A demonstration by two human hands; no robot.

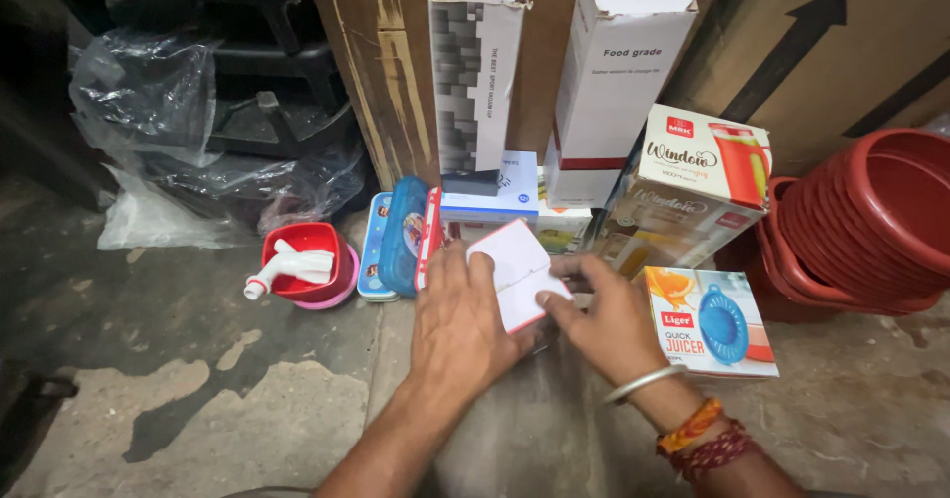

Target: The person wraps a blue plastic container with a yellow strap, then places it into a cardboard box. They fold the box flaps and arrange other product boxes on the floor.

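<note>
Against the back stand large brown cardboard cartons (792, 43), and leaning on them are 2 tall white boxes: a grey-patterned tall box (475, 72) and a red-striped tall box (614, 82). To the right sits a stack of red plastic tubs (871, 221), nested and tipped on their side; to the left lies crumpled clear plastic sheeting (158, 112) on the bare concrete floor (198, 399). Nearer the middle, a jug carton (693, 191) leans tilted against the pile, with a juicer box (708, 320) flat on the floor just below it, beside the right wrist. Left of the hands, blue and red lunch boxes (401, 236) stand on edge in a row, and a red bowl with a white tap (302, 265) rests near them. The small white box with red edging (515, 270) sits between both hands, low on the floor in front of the pile. Its long axis runs diagonally, from upper left near the lunch boxes down to lower right, with its broad white face tilted up toward the camera. The left hand (460, 320) lies flat and closed over its left side, fingers pointing up and away; the right hand (609, 325) reaches in from the right, fingertips pinching the lower right corner. Both touch it, the left covering more of it.
</note>
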